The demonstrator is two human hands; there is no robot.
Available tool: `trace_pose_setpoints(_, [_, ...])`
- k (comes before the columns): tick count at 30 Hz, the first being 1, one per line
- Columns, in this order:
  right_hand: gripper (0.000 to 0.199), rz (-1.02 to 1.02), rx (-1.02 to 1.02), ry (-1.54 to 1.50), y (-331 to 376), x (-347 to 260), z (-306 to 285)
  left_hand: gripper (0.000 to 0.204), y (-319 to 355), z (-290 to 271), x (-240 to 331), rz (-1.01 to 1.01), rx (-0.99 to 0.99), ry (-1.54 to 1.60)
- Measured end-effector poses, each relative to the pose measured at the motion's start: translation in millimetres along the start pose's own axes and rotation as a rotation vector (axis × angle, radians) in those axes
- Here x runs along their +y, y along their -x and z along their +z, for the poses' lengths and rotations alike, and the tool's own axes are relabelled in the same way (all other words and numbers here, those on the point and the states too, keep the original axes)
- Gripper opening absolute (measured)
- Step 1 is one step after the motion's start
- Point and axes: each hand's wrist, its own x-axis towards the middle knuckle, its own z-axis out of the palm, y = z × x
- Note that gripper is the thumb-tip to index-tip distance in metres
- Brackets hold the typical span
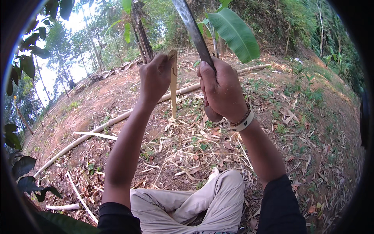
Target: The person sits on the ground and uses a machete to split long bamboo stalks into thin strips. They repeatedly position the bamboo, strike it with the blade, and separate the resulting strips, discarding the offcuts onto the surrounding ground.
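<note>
My left hand [155,78] is raised in front of me, fingers closed on the upper part of a flat, pale bamboo strip [173,91]. The strip hangs upright and narrows toward its lower end. To its right, my right hand [223,87] wraps round the handle of a machete. The machete blade [194,31] rises up and to the left, past the frame's top edge. Its rounded handle end [213,115] shows below my fist. The blade and the strip are apart. Thin curly shavings [198,152] lie on the ground beneath both hands.
A long bamboo pole [117,118] lies diagonally across the slope behind my hands. Split pieces [95,135] lie to the left. My crossed legs [187,202] are close below. A banana plant leaf [235,34] hangs at the back, and dark leaves [26,167] edge the left side.
</note>
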Motion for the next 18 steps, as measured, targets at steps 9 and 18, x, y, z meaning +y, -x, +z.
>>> trace_pose_setpoints(9, [0.029, 0.089, -0.061, 0.067, 3, 17, 15, 0.009, 3, 10, -9, 0.097, 0.017, -0.017])
trace_pose_setpoints(18, [0.026, -0.008, -0.061, 0.108, -2, 34, 38, 0.013, 1, 7, -9, 0.034, -0.031, -0.056])
